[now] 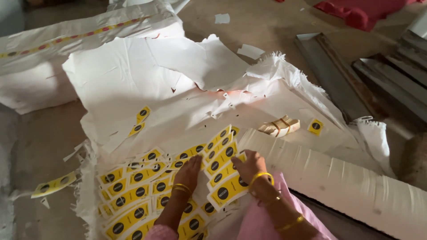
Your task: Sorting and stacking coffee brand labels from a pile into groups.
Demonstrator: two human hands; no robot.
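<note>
Labels (133, 195), yellow with black dots, lie fanned in overlapping rows on the white sacking (178, 120) on the floor. Left hand (189, 171) presses flat, fingers open, pinning the spread; right hand (249, 166) pinches a strip (224, 192), lifting its edge clear of the rest.

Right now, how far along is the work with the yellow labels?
One rubber-banded bundle already lies apart on the white sheet. The left hand presses flat on the spread yellow labels; the right hand grips a fanned strip of labels. Most labels are still loose, with strays and one on the floor.
</note>
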